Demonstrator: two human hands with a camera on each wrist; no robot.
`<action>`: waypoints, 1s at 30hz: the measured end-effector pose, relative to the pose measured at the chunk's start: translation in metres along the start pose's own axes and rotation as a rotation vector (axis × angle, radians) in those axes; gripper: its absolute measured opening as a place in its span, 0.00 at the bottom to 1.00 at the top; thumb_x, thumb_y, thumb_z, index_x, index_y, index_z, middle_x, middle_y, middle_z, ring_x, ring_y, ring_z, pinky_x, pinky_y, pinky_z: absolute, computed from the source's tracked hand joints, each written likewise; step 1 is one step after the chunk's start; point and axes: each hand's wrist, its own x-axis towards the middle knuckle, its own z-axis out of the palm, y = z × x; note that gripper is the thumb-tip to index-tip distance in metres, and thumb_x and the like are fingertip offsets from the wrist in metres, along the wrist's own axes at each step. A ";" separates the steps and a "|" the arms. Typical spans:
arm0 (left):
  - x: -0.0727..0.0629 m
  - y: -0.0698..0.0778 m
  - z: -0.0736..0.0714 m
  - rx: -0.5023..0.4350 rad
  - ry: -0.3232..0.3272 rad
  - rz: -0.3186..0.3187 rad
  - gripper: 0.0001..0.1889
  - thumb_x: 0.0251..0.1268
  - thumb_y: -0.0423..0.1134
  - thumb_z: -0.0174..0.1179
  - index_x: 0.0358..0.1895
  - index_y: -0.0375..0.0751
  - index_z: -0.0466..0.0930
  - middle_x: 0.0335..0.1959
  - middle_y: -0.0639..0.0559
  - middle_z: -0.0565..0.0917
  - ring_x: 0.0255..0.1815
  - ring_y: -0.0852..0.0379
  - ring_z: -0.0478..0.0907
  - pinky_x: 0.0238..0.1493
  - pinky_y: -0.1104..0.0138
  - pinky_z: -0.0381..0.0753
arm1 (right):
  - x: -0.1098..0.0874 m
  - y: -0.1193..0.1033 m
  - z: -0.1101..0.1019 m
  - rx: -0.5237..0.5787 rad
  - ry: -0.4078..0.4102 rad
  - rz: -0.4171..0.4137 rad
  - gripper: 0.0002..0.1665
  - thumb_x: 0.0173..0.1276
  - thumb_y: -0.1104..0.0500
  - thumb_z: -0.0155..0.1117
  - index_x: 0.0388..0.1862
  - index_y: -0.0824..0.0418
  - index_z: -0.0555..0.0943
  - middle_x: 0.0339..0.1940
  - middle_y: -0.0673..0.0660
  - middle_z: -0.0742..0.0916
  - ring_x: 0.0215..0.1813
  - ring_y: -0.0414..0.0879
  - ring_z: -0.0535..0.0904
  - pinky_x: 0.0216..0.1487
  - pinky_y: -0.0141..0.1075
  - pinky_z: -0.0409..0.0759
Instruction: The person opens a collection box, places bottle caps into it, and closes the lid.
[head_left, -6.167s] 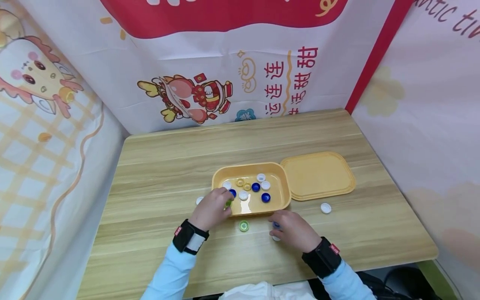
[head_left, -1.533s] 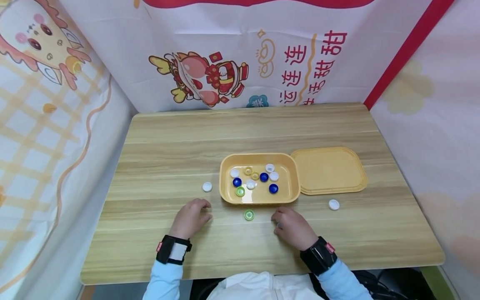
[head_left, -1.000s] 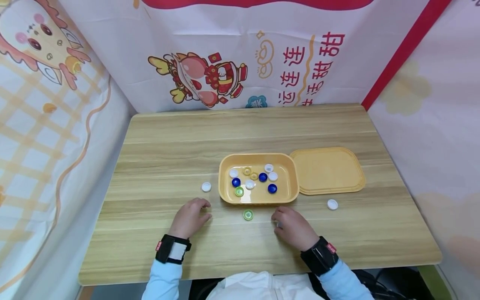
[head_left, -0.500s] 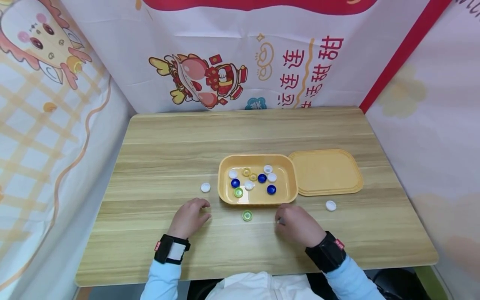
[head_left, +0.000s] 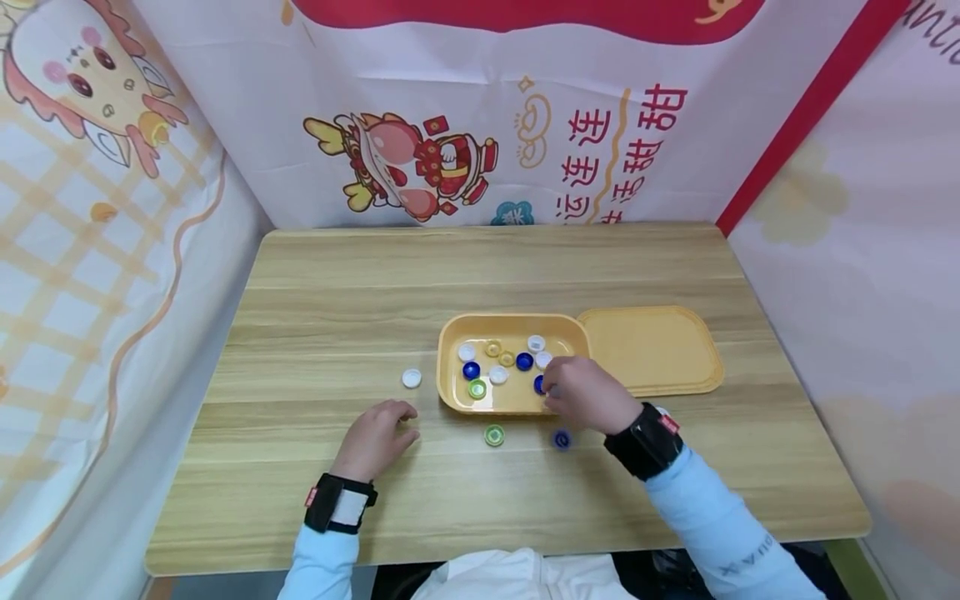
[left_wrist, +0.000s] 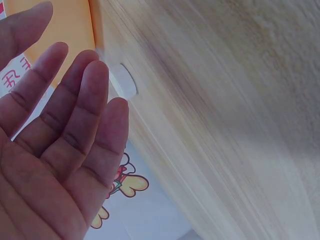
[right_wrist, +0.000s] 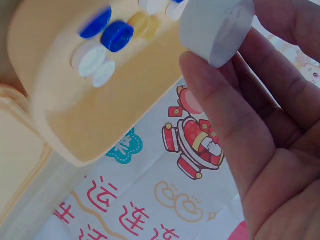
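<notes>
My right hand [head_left: 588,396] pinches a white bottle cap [right_wrist: 216,31] between thumb and fingers, over the right part of the yellow plastic box [head_left: 517,403]. Inside the box lie several caps: white [head_left: 498,375], blue [head_left: 524,361], pale yellow [head_left: 492,348] and one green [head_left: 477,388]. My left hand [head_left: 375,442] is at the table left of the box's front, fingers loosely bent and nothing in them. A white cap [head_left: 411,378] lies beyond its fingertips. In front of the box sit a green cap [head_left: 494,435] and a blue cap [head_left: 562,439].
The yellow lid [head_left: 652,350] lies flat against the box's right side. Another white cap at the right is mostly hidden by my right wrist. Printed cloth walls [head_left: 420,83] stand at the back and sides of the wooden table [head_left: 360,275].
Earlier my left hand put the green cap into the box, then drew back. My right hand has just risen from the table to the box with the white cap, uncovering the blue cap.
</notes>
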 end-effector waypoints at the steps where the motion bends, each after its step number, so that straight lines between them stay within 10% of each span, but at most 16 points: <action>1: 0.000 0.000 0.000 0.001 -0.001 -0.002 0.14 0.53 0.34 0.72 0.43 0.40 0.84 0.39 0.47 0.84 0.41 0.51 0.80 0.44 0.58 0.80 | 0.005 0.002 -0.001 0.008 0.002 -0.006 0.08 0.53 0.67 0.75 0.32 0.59 0.86 0.32 0.52 0.85 0.33 0.40 0.80 0.34 0.30 0.80; 15: -0.005 -0.004 0.001 -0.008 -0.007 -0.024 0.13 0.53 0.34 0.72 0.43 0.40 0.84 0.39 0.48 0.84 0.40 0.52 0.81 0.44 0.58 0.80 | 0.056 0.011 0.017 -0.007 -0.098 0.026 0.14 0.53 0.66 0.69 0.13 0.57 0.77 0.17 0.47 0.74 0.20 0.40 0.67 0.22 0.31 0.64; 30: -0.008 -0.005 0.002 -0.023 0.008 -0.022 0.14 0.52 0.33 0.73 0.43 0.40 0.84 0.40 0.47 0.84 0.42 0.52 0.81 0.46 0.57 0.80 | 0.084 0.013 0.036 -0.046 -0.184 0.045 0.11 0.51 0.73 0.63 0.16 0.60 0.79 0.16 0.48 0.76 0.21 0.42 0.71 0.21 0.31 0.68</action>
